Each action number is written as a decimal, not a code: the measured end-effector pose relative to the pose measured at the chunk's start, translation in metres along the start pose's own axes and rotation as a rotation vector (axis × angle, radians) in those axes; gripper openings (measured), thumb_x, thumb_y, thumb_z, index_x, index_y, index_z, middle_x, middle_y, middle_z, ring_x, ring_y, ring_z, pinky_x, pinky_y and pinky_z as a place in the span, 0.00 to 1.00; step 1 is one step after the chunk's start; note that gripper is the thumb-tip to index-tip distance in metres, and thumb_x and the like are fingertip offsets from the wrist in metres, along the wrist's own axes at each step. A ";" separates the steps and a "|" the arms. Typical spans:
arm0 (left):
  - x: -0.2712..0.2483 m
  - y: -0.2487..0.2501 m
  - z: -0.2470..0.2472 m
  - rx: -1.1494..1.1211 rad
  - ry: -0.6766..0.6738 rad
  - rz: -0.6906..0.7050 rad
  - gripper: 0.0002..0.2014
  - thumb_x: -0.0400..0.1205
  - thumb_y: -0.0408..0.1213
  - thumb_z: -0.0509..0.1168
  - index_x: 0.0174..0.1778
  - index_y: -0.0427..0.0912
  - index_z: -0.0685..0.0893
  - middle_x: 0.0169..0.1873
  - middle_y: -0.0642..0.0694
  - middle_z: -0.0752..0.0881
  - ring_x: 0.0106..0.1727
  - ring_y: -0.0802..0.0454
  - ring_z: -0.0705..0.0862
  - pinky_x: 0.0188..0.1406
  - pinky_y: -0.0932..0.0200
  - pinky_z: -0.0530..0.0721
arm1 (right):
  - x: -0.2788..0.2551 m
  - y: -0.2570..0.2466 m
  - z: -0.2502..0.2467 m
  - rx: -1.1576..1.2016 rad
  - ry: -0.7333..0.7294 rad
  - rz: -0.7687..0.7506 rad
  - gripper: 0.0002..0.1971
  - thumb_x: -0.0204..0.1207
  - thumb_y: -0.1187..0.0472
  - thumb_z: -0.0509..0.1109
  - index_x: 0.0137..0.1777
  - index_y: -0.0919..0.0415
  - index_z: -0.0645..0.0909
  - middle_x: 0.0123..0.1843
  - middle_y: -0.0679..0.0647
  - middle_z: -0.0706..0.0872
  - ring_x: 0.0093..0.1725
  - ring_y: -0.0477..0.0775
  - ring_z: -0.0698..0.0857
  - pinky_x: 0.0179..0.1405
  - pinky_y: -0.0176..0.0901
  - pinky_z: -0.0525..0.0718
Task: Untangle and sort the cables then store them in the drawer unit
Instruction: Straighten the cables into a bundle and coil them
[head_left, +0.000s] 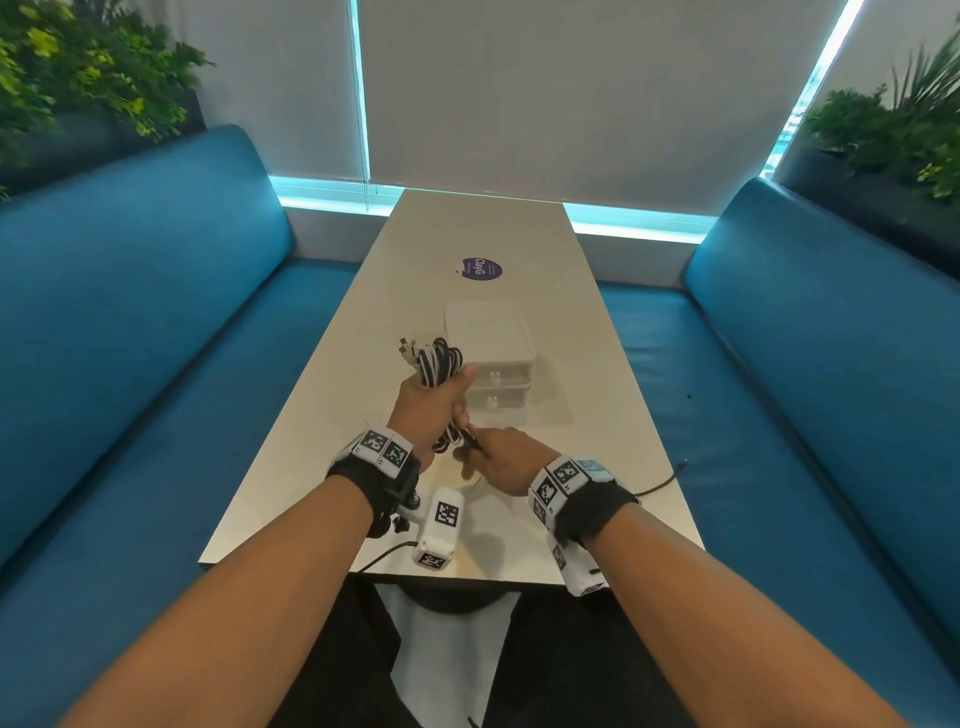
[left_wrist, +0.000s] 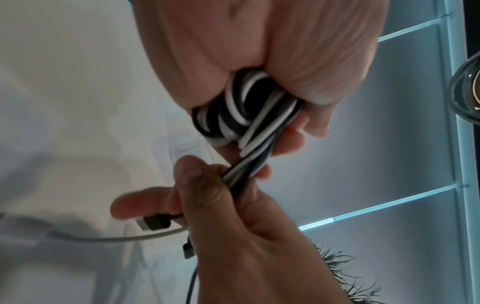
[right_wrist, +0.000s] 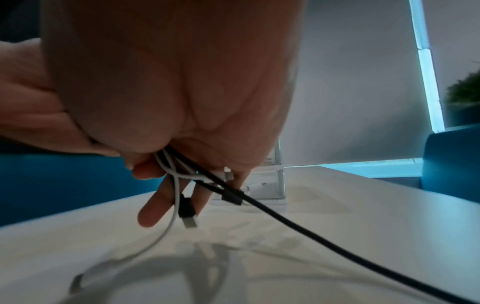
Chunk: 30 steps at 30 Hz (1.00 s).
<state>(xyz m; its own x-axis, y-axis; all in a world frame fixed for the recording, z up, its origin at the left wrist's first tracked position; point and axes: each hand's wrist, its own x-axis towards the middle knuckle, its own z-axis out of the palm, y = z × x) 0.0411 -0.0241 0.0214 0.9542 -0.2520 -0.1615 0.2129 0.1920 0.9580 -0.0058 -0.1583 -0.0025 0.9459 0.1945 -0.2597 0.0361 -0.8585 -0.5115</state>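
My left hand grips a coiled bundle of black and white cables above the table, loops and plugs sticking out over its top. In the left wrist view the cable bundle is squeezed in the fist. My right hand pinches the twisted strands leaving the bundle's lower end. Loose cable ends with USB plugs hang below the right hand's fingers. The white translucent drawer unit stands just beyond the hands, both drawers closed.
A black cable trails off the table's right edge; another runs over the front edge. A purple round sticker lies further up the beige table. Blue benches flank both sides.
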 end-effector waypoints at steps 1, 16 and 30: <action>0.000 0.000 -0.001 -0.002 0.010 0.002 0.13 0.79 0.43 0.75 0.37 0.41 0.81 0.19 0.45 0.73 0.20 0.47 0.73 0.36 0.45 0.83 | 0.000 0.002 0.003 -0.038 0.013 0.004 0.15 0.86 0.47 0.61 0.62 0.57 0.76 0.54 0.56 0.89 0.52 0.58 0.86 0.58 0.52 0.82; -0.002 0.007 -0.016 0.974 -0.432 0.075 0.15 0.67 0.42 0.83 0.35 0.42 0.83 0.27 0.51 0.85 0.25 0.57 0.80 0.30 0.61 0.77 | -0.005 0.010 -0.014 -0.092 0.034 0.035 0.20 0.72 0.42 0.77 0.54 0.57 0.88 0.47 0.56 0.91 0.46 0.56 0.87 0.48 0.50 0.86; -0.009 0.022 0.000 1.290 -0.522 0.097 0.15 0.67 0.36 0.82 0.29 0.54 0.82 0.26 0.57 0.84 0.28 0.59 0.82 0.28 0.68 0.75 | -0.010 0.012 -0.015 0.286 0.118 0.056 0.13 0.64 0.56 0.84 0.49 0.56 0.90 0.43 0.53 0.92 0.40 0.49 0.87 0.46 0.48 0.87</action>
<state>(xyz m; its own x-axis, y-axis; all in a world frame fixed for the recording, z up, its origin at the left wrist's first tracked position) 0.0375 -0.0178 0.0436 0.7055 -0.6633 -0.2497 -0.4629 -0.6981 0.5462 -0.0096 -0.1773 0.0064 0.9753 0.0799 -0.2062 -0.0937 -0.6951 -0.7127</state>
